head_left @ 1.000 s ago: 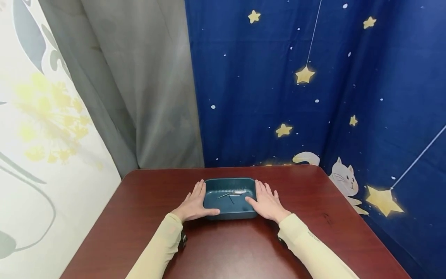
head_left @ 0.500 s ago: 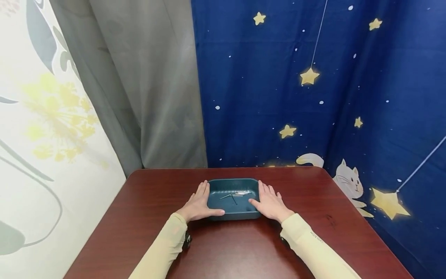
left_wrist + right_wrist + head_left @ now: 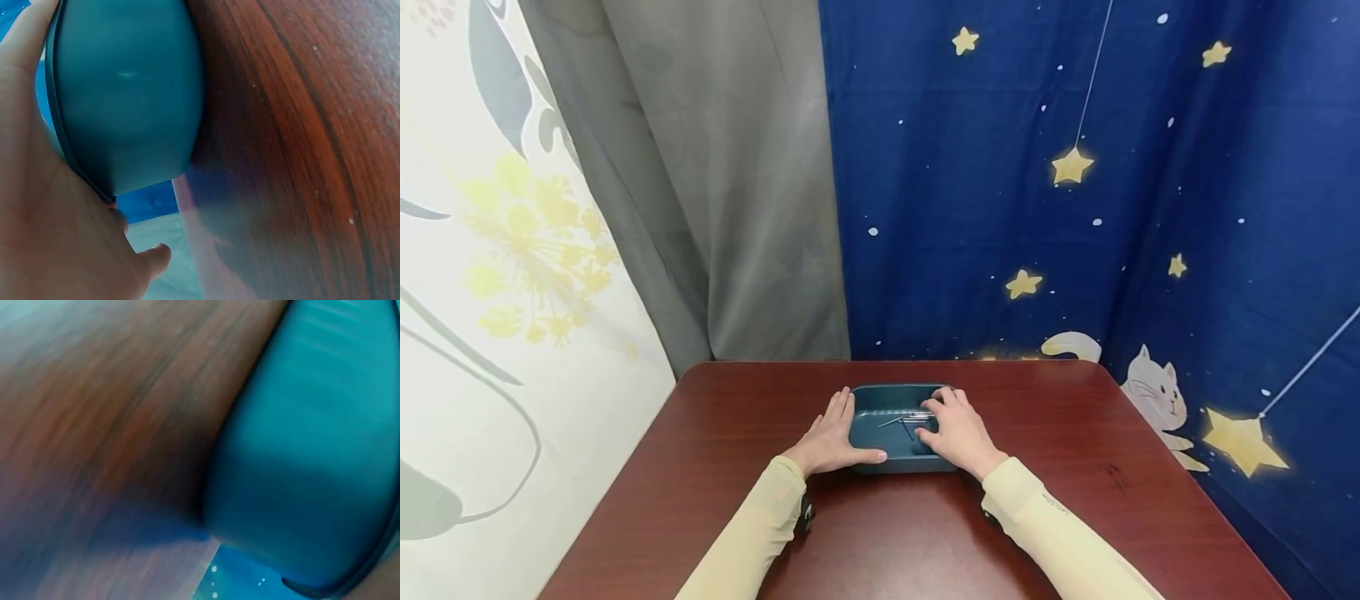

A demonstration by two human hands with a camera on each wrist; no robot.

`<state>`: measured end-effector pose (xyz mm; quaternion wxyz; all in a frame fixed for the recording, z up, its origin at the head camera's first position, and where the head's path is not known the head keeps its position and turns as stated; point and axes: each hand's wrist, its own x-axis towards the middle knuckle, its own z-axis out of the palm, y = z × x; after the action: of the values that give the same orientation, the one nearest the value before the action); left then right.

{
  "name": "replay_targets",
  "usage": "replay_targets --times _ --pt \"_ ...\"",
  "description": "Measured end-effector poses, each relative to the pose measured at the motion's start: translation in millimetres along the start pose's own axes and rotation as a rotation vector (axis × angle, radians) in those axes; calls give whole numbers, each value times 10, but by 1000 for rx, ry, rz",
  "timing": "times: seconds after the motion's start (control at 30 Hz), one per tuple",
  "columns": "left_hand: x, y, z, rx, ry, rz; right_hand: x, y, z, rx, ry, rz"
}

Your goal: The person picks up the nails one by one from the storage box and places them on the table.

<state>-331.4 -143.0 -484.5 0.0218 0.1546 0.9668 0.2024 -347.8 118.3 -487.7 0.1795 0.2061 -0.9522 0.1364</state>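
Homelike room: starry curtain (image 3: 970, 192), reddish table (image 3: 887, 533).

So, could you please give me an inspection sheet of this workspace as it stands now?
Surface: dark red, wood-grained table with rounded far corners; a small dark mark on its right side.
Job's things: teal, smooth, round-cornered rectangular tray, upright on the table; several thin, straight, metallic-looking rods lie inside at differing angles, count unclear.
Clutter: nothing seen.
Hands: left hand lies along the tray's left end, fingers straight; right hand arches over the right end, thumb apart from the fingers, contact with the rods unclear.
Cables: nothing seen.
Surroundings: plain grey fabric curtain and dark blue, star-printed fabric curtain behind the table; white surface with yellow floral print at left.
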Motion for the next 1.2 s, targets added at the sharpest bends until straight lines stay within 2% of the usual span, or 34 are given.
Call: replay_targets --times 0.33,0.47,0.77,1.2 --pt "3 -22 2 -3 15 -2 143 -114 63 -105 -169 27" --pt "-7 -19 -5 7 24 0 198 -166 84 -94 -178 49" --pt "-26 1 16 7 -4 -7 250 -218 178 -90 -222 132" --pt "-25 26 4 4 -12 -2 272 -275 158 -97 -218 105"
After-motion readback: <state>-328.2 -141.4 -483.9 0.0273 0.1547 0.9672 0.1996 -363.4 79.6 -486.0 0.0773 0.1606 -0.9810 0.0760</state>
